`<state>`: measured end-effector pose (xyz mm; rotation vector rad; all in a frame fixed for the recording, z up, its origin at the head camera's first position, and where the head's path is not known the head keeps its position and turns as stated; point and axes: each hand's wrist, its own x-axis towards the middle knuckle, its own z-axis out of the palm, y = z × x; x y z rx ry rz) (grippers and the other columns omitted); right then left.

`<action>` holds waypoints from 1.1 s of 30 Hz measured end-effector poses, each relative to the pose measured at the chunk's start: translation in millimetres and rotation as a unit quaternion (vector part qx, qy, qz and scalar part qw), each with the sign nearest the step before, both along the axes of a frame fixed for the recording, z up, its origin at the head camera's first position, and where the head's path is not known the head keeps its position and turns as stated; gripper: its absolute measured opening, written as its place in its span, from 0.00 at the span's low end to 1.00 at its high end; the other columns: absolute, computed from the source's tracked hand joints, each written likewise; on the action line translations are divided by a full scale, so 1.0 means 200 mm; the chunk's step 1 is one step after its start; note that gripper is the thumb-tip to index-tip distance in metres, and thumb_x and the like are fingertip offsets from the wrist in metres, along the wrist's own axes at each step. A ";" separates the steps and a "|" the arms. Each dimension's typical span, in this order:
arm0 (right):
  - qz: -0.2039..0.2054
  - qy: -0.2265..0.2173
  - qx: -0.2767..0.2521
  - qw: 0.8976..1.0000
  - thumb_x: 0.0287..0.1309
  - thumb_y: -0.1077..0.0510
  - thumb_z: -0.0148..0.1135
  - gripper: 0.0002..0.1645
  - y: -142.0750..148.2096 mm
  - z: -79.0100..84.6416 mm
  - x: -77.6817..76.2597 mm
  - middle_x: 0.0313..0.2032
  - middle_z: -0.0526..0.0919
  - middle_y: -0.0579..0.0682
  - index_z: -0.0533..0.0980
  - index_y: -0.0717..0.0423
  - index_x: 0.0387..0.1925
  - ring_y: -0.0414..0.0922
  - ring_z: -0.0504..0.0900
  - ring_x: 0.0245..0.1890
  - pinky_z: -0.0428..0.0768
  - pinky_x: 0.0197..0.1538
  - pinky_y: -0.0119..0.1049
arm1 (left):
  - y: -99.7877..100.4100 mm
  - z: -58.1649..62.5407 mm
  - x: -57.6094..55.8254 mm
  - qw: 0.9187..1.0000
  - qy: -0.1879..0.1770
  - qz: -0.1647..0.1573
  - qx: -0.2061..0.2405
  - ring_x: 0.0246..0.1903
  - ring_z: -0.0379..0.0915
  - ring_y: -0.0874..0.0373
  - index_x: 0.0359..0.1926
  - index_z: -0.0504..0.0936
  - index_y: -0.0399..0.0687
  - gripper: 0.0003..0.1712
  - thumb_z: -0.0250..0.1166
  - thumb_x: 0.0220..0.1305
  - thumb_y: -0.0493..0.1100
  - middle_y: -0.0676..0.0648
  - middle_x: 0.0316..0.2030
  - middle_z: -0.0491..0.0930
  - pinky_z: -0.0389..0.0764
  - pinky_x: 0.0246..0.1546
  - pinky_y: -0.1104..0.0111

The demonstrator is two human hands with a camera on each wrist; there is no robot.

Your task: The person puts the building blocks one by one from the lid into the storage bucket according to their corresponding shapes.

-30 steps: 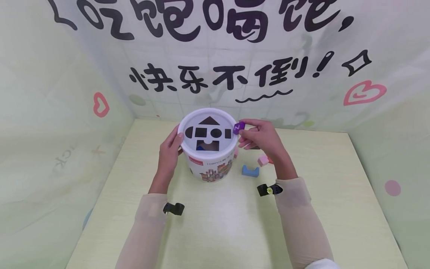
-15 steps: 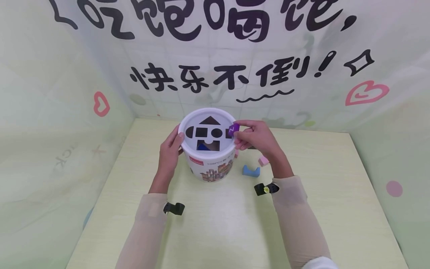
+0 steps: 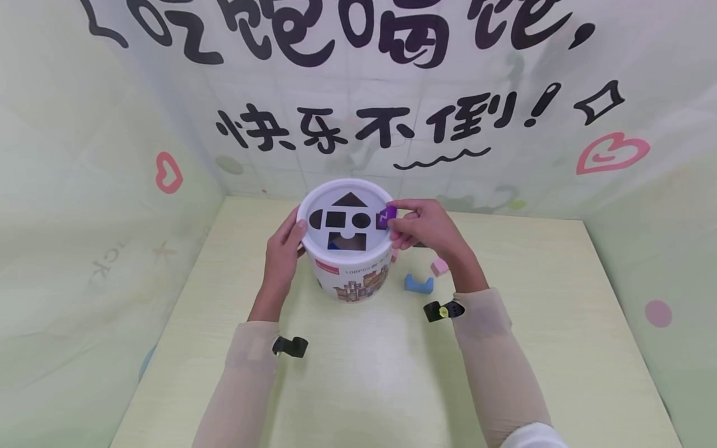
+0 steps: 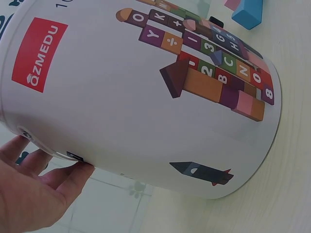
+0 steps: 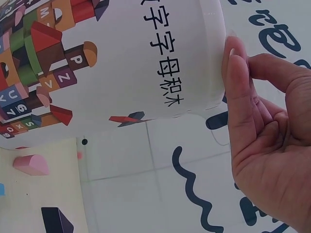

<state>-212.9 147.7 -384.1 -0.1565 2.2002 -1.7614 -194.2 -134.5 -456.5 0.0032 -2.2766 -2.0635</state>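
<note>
A white bucket (image 3: 350, 283) of toy blocks stands on the table, its white lid (image 3: 317, 240) cut with triangular, square, round and other shaped holes. My left hand (image 3: 282, 255) holds the bucket's left side at the rim, the thumb on the lid's edge; in the left wrist view the hand's fingers (image 4: 73, 182) touch the side. Between thumb and index finger my right hand (image 3: 431, 227) pinches a purple block (image 3: 387, 216) with a white letter, over the rectangular hole at the lid's right. In the right wrist view the block is hidden behind the right hand (image 5: 267, 111).
Right of the bucket lie a blue arch-shaped block (image 3: 419, 284) and a pink block (image 3: 439, 267). A dark block (image 5: 56, 221) shows in the right wrist view. Something blue is visible inside through the lid's front hole. A printed cloth wall (image 3: 358, 165) rises behind the table.
My right hand has moved left with the purple block, from beside the bucket's rim to over the lid's right-hand hole. The left hand and the bucket have stayed put.
</note>
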 end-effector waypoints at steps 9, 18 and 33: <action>0.003 -0.007 0.008 1.000 0.60 0.63 0.63 0.27 0.00 0.01 0.00 0.25 0.84 0.56 0.73 0.60 0.62 0.44 0.84 0.21 0.87 0.33 0.44 | 0.01 0.00 -0.01 1.000 -0.005 -0.001 0.000 0.59 0.74 0.52 0.68 0.68 0.71 0.28 0.54 0.69 0.63 0.51 0.64 0.73 0.77 0.58 0.54; 0.004 -0.009 0.011 1.000 0.61 0.61 0.63 0.26 0.00 0.00 -0.01 0.25 0.84 0.57 0.73 0.59 0.62 0.44 0.84 0.21 0.86 0.38 0.50 | 0.01 0.01 0.00 1.000 -0.007 0.000 -0.004 0.59 0.74 0.53 0.68 0.68 0.73 0.29 0.54 0.68 0.65 0.52 0.64 0.73 0.78 0.57 0.55; -0.011 -0.014 -0.008 1.000 0.62 0.60 0.64 0.26 0.02 -0.02 0.00 0.27 0.85 0.58 0.73 0.60 0.62 0.46 0.85 0.24 0.87 0.35 0.42 | 0.00 0.00 0.00 1.000 -0.006 0.004 0.000 0.60 0.73 0.52 0.68 0.68 0.72 0.29 0.55 0.68 0.64 0.53 0.65 0.72 0.78 0.57 0.55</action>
